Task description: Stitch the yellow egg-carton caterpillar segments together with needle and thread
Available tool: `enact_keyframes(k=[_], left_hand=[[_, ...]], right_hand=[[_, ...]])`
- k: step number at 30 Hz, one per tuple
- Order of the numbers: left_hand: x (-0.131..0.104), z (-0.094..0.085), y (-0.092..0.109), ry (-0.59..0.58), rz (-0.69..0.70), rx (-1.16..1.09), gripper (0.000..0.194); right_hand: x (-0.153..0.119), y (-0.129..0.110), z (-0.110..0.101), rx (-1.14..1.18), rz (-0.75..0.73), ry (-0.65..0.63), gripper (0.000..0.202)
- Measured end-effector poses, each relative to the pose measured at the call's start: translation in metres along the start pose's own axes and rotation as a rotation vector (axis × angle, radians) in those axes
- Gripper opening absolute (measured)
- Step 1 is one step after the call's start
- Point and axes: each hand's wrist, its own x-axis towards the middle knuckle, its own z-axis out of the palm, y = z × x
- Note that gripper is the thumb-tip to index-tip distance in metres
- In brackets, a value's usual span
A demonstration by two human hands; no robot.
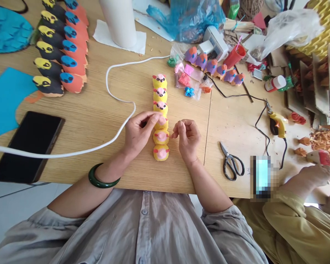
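A column of several yellow figures with pink tops and red bits [161,153] runs down the table between my hands. The upper three have black face marks; the lower ones show none. My left hand [140,132] is closed in a pinch at the fourth figure, its thumb and index finger over the pink part. Whatever it holds is too small to make out. Just right of the column, my right hand [187,139] is closed, fingertips pressed together near the fifth figure, with something tiny and unclear at the tips.
Black scissors [233,161] and a yellow tool [277,124] lie to the right. Clay packets [184,79] and purple figures [211,66] are beyond. A white cable [107,144] crosses the left, over a dark tablet [27,146]. Another person's hand [308,178] is at far right.
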Motion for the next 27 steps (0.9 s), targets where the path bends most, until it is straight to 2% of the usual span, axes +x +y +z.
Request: enact_keyframes(k=[3, 7, 10, 18, 22, 27], left_hand=[[0.01, -0.003, -0.015, 0.063, 0.005, 0.028, 0.035], [0.016, -0.001, -0.029, -0.065, -0.042, 0.005, 0.054], [0.015, 0.002, -0.029, -0.15, -0.041, -0.006, 0.068], [0.013, 0.0, -0.022, -0.233, -0.079, -0.004, 0.069], [0.011, 0.001, -0.024, -0.24, -0.104, -0.029, 0.066], [0.008, 0.002, -0.026, -0.24, -0.125, -0.069, 0.066]], right_hand=[[0.006, 0.006, 0.001, 0.081, 0.101, -0.003, 0.033], [0.012, 0.017, 0.002, 0.111, 0.2, -0.024, 0.03], [0.012, 0.019, 0.004, 0.106, 0.24, -0.03, 0.027], [0.012, 0.016, 0.0, 0.09, 0.227, 0.07, 0.022], [0.011, 0.014, 0.0, 0.124, 0.268, 0.107, 0.031], [0.007, 0.014, -0.004, 0.11, 0.344, 0.056, 0.049]])
